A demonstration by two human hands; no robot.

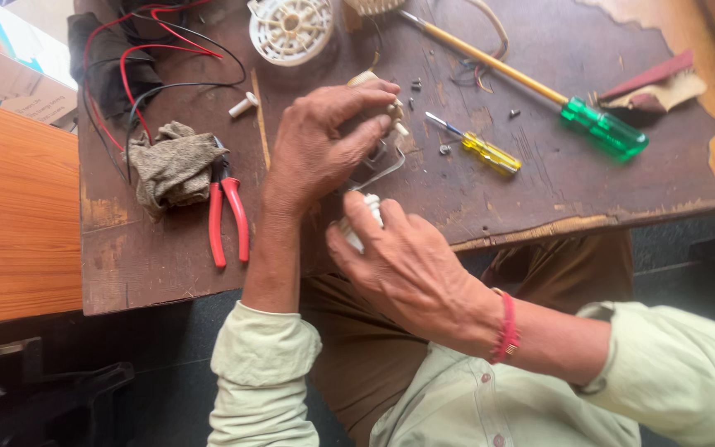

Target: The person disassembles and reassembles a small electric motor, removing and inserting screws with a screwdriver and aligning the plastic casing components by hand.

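Observation:
My left hand (324, 141) is curled over a small metal and cream part (384, 157) at the middle of the dark wooden table (539, 190), gripping it from above. My right hand (399, 261) grips a small white plastic piece (356, 232) just below, at the table's near edge; a thin bent metal strip links the two pieces. Most of both pieces is hidden by my fingers. A red band sits on my right wrist.
Red-handled pliers (227, 217) and a grey rag (174, 165) lie left of my hands. A small yellow screwdriver (482, 149) and a long green-handled one (597, 126) lie to the right. Red and black wires (138, 58), a white round plastic grille (291, 29) and loose screws lie further back.

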